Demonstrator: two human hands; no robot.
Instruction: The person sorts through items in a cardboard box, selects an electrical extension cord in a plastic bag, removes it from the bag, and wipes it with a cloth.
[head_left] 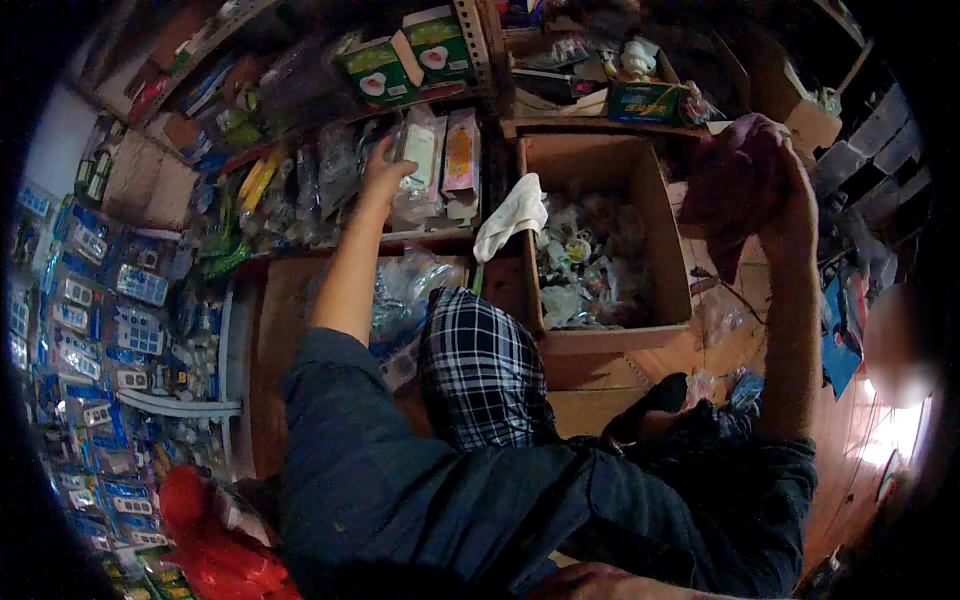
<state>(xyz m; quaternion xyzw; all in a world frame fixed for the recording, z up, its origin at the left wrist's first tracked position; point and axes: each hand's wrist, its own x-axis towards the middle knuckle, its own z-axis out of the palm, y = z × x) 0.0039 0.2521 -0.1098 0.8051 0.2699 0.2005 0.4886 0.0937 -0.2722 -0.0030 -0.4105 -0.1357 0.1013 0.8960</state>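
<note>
My left hand point(380, 178) is stretched forward to the shelf, thumb and fingers apart. It is beside a pale, upright box point(422, 155) in clear wrapping; whether the fingertips touch it I cannot tell. A pink and orange box point(460, 155) stands just right of that one. Raised at the far right, my right hand point(790, 160) grips a dark maroon cloth point(733, 185), which hangs down from it; the cloth hides most of the fingers. Between my arms, a white cloth point(512, 215) lies over the left edge of an open cardboard box point(680, 285).
Crumpled clear plastic bags point(580, 255) fill much of the cardboard box. Green cartons point(410, 62) and packed goods crowd the shelves ahead. Blister packs point(140, 285) hang on the left wall. A red item point(215, 540) is at lower left. My plaid-covered knee point(485, 370) rises in front.
</note>
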